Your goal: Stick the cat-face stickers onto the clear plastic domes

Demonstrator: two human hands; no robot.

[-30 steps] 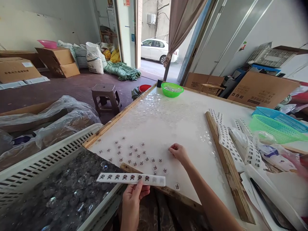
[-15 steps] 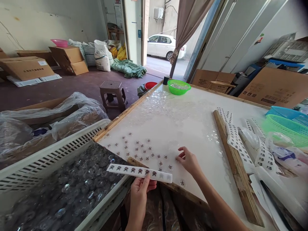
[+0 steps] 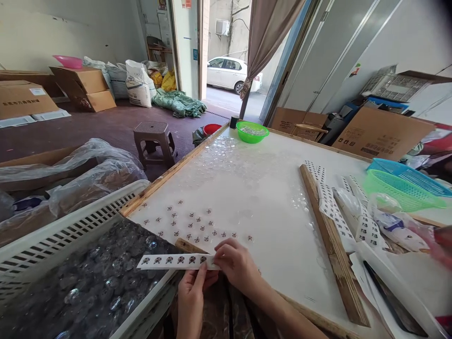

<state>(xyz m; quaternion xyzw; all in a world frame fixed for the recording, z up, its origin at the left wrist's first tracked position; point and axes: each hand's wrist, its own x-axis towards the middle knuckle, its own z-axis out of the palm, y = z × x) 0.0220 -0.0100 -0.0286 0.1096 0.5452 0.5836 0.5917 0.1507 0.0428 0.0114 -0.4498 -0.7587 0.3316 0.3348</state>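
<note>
Closest in, the person's left hand (image 3: 192,285) is clamped on a white strip of stickers (image 3: 162,262), thumb on top and the other fingers underneath. The strip lies nearly level, its left end over the crate (image 3: 70,225) and its right end covered by the right hand (image 3: 236,263). Six dark animal-head prints show along it. The right hand's thumb and forefinger are close together at that end; whether they grip the strip or a single sticker cannot be told. Clear, rounded pieces (image 3: 106,278) fill the crate, which stands against the near left side of the white table (image 3: 271,193).

Just beyond the hands, small printed discs (image 3: 202,228) are scattered over the tabletop. To the right, a wooden bar (image 3: 332,245) runs lengthwise, with sheets of stickers (image 3: 330,202) beside it. Past these are a pale green basket (image 3: 399,190) and a blue basket (image 3: 409,175). At the far corner sits a bright green bowl (image 3: 253,136) of clear pieces.

On the floor to the left stands a brown stool (image 3: 151,129); farther back are a white sack (image 3: 137,87) and, outdoors, a white car (image 3: 228,73).
</note>
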